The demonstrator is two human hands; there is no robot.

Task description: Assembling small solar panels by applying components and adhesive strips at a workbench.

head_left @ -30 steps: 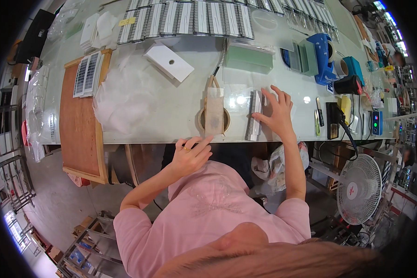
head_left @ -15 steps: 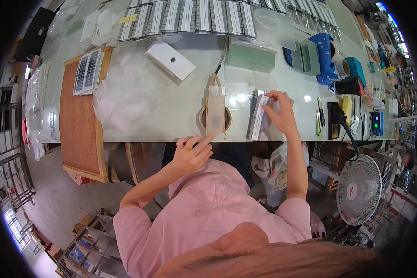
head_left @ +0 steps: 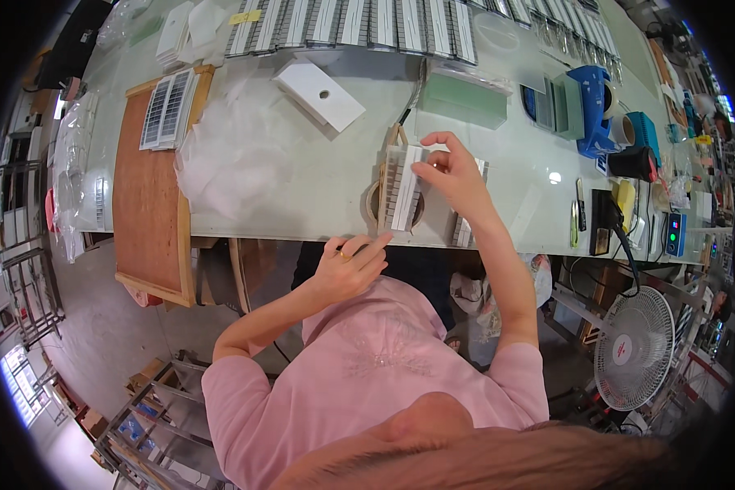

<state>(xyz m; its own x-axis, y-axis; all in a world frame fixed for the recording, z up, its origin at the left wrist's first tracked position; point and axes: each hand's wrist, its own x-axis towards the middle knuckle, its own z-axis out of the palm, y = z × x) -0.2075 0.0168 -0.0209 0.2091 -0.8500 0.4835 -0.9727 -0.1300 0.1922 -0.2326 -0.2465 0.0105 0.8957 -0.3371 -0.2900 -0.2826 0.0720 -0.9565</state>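
A flat grey-and-white strip [head_left: 402, 192] with rows of small grey blocks lies over a small wooden stand with a round ring [head_left: 373, 204] at the table's front. My right hand [head_left: 457, 175] has its thumb and fingertips at the strip's upper right edge. Fingers loosely stretched, my left hand [head_left: 349, 265] is at the table's front edge, its index fingertip close to the strip's lower end; whether it touches cannot be told. Partly behind my right wrist lies another similar strip [head_left: 461, 233].
Rows of similar strips [head_left: 351, 24] line the back. A white box [head_left: 322, 94], clear plastic sheeting [head_left: 220, 175] and a wooden board [head_left: 147, 212] are on the left. Glass panes [head_left: 465, 102], a blue tape dispenser [head_left: 594, 114] and tools [head_left: 578, 208] stand to the right.
My right hand has moved left with a strip from the pair at the right and brought it over the wooden stand. My left hand stays near the table edge. The view has shifted slightly.
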